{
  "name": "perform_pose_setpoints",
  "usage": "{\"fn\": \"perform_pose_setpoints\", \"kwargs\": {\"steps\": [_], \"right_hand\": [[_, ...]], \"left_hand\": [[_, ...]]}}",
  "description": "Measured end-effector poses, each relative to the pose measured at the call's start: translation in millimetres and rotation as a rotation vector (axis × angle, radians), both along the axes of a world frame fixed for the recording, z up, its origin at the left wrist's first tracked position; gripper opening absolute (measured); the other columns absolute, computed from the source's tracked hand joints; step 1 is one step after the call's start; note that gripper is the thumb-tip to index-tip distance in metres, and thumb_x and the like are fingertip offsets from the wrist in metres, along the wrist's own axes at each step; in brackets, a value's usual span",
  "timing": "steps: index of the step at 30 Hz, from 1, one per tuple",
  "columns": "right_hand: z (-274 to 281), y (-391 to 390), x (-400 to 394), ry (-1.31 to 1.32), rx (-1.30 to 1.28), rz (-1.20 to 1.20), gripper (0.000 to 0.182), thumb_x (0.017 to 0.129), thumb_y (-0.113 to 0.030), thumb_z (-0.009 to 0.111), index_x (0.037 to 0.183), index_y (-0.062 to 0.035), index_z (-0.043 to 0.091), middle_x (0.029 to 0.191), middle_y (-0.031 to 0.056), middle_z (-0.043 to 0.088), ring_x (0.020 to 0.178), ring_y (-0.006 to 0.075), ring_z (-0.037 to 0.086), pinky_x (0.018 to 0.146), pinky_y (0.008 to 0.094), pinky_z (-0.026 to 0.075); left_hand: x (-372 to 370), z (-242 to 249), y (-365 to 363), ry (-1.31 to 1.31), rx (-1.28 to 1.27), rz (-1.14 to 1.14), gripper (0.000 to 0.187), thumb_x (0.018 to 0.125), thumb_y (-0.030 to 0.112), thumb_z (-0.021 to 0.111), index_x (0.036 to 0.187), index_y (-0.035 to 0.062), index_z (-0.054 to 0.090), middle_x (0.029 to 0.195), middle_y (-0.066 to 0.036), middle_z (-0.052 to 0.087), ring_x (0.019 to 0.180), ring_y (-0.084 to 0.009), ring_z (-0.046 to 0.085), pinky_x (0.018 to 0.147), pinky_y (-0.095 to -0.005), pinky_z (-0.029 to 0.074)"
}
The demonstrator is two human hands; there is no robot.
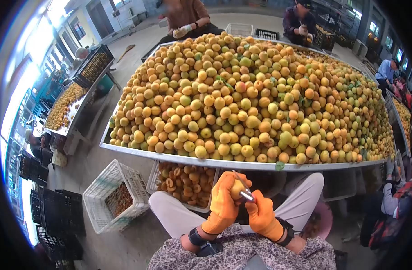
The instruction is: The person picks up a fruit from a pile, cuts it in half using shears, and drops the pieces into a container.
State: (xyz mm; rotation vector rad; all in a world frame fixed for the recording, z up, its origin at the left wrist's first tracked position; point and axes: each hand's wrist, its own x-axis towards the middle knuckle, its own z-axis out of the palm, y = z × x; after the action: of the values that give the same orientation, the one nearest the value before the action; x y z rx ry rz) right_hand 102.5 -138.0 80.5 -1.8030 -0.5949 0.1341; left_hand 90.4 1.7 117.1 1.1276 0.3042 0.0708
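My left hand (pixel 224 202), in an orange glove, is closed around a yellow apricot (pixel 236 188) in front of my lap. My right hand (pixel 265 218), gloved the same way, grips a small knife (pixel 247 195). The knife's silver metal part shows between the two hands, and its thin blade lies against the apricot. Fingers hide part of both fruit and handle. Just beyond my hands, a large heap of whole apricots (pixel 224 99) fills a metal-edged table (pixel 170 156). Under its front edge sits a crate of apricot halves (pixel 188 182).
To my left stands a white crate (pixel 95 198) with brown pits or scraps inside. Black crates (pixel 62 216) are stacked farther left. A pink tub (pixel 325 220) is by my right knee. Across the table two people (pixel 188 18) hold fruit; others sit at the right.
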Motion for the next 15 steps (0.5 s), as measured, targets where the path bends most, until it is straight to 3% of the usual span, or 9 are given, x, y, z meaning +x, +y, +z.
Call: {"fn": "perform_pose_setpoints", "kwargs": {"steps": [2, 3, 4, 8, 10, 11, 12, 14, 15], "right_hand": [[-10.8, 1.9, 1.6, -0.032, 0.041, -0.015, 0.036, 0.097, -0.037, 0.054, 0.087, -0.0027, 0.051, 0.061, 0.0168, 0.048, 0.054, 0.0406, 0.052, 0.048, 0.0384, 0.039], [-13.2, 4.4, 1.8, -0.056, 0.070, -0.036, 0.037, 0.097, -0.038, 0.054, 0.086, -0.0031, 0.050, 0.059, 0.0168, 0.047, 0.053, 0.0416, 0.051, 0.047, 0.0389, 0.038], [-12.7, 5.5, 2.3, -0.076, 0.079, -0.042, 0.035, 0.097, -0.036, 0.054, 0.086, -0.0027, 0.049, 0.060, 0.0176, 0.047, 0.053, 0.0422, 0.051, 0.047, 0.0389, 0.039], [-16.8, 7.9, 5.1, 0.065, 0.032, -0.054, 0.029, 0.097, -0.031, 0.055, 0.091, -0.0026, 0.052, 0.064, 0.0198, 0.050, 0.057, 0.0420, 0.050, 0.050, 0.0372, 0.040], [-16.7, 8.3, 6.1, 0.137, 0.044, 0.004, 0.029, 0.098, -0.031, 0.055, 0.094, -0.0024, 0.052, 0.065, 0.0189, 0.051, 0.054, 0.0344, 0.052, 0.052, 0.0356, 0.041], [-14.4, 8.8, 8.0, 0.228, 0.130, 0.024, 0.029, 0.099, -0.031, 0.054, 0.093, -0.0031, 0.053, 0.060, 0.0096, 0.050, 0.051, 0.0168, 0.049, 0.051, 0.0286, 0.038], [-7.7, 5.1, 9.2, 0.229, 0.135, 0.021, 0.029, 0.099, -0.031, 0.054, 0.093, -0.0031, 0.053, 0.060, 0.0096, 0.050, 0.051, 0.0168, 0.049, 0.051, 0.0286, 0.038], [11.8, -8.7, 19.0, 0.785, 0.257, 0.193, 0.031, 0.099, -0.032, 0.053, 0.084, -0.0054, 0.053, 0.058, -0.0021, 0.043, 0.052, 0.0040, 0.041, 0.047, 0.0221, 0.031], [19.8, -13.3, 21.7, 0.827, 0.268, 0.235, 0.033, 0.099, -0.036, 0.052, 0.081, -0.0092, 0.052, 0.060, -0.0077, 0.037, 0.048, 0.0017, 0.031, 0.043, 0.0193, 0.023]], "left_hand": [[0.0, -3.7, -6.8, -0.100, -0.011, 0.074, 0.013, 0.091, 0.000, 0.048, 0.102, -0.0006, 0.057, 0.093, -0.011, 0.060, 0.076, -0.0118, 0.061, 0.066, -0.0211, 0.050], [1.9, -6.3, -8.0, -0.063, -0.108, 0.091, 0.017, 0.095, 0.009, 0.045, 0.099, -0.0012, 0.057, 0.092, -0.011, 0.058, 0.075, -0.0134, 0.061, 0.066, -0.0233, 0.051], [2.4, -11.2, -8.6, -0.067, -0.057, 0.111, 0.026, 0.098, 0.020, 0.042, 0.099, -0.0011, 0.058, 0.091, -0.012, 0.060, 0.072, -0.0136, 0.061, 0.065, -0.0247, 0.051], [11.5, -29.7, -2.3, -0.039, 0.087, 0.149, 0.033, 0.099, 0.028, 0.042, 0.094, 0.0001, 0.059, 0.086, -0.011, 0.063, 0.068, -0.0141, 0.060, 0.063, -0.0254, 0.051], [16.7, -36.0, 3.3, -0.050, 0.147, 0.115, 0.037, 0.100, 0.032, 0.042, 0.093, 0.0001, 0.059, 0.082, -0.010, 0.063, 0.067, -0.0141, 0.061, 0.060, -0.0248, 0.051], [18.0, -38.7, 6.3, -0.063, 0.120, 0.081, 0.041, 0.101, 0.035, 0.041, 0.092, 0.0001, 0.060, 0.079, -0.009, 0.064, 0.067, -0.0139, 0.062, 0.058, -0.0235, 0.050], [17.3, -37.1, 8.1, -0.061, 0.125, 0.077, 0.041, 0.101, 0.035, 0.041, 0.092, 0.0001, 0.060, 0.079, -0.009, 0.064, 0.067, -0.0139, 0.062, 0.058, -0.0235, 0.050], [23.7, -34.1, 11.9, -0.108, 0.255, -0.014, 0.042, 0.101, 0.036, 0.040, 0.091, 0.0005, 0.061, 0.078, -0.008, 0.065, 0.067, -0.0143, 0.063, 0.058, -0.0239, 0.050], [25.9, -37.7, 12.8, -0.133, 0.195, -0.030, 0.034, 0.100, 0.029, 0.044, 0.090, 0.0011, 0.060, 0.078, -0.008, 0.065, 0.068, -0.0153, 0.065, 0.056, -0.0238, 0.049]]}}
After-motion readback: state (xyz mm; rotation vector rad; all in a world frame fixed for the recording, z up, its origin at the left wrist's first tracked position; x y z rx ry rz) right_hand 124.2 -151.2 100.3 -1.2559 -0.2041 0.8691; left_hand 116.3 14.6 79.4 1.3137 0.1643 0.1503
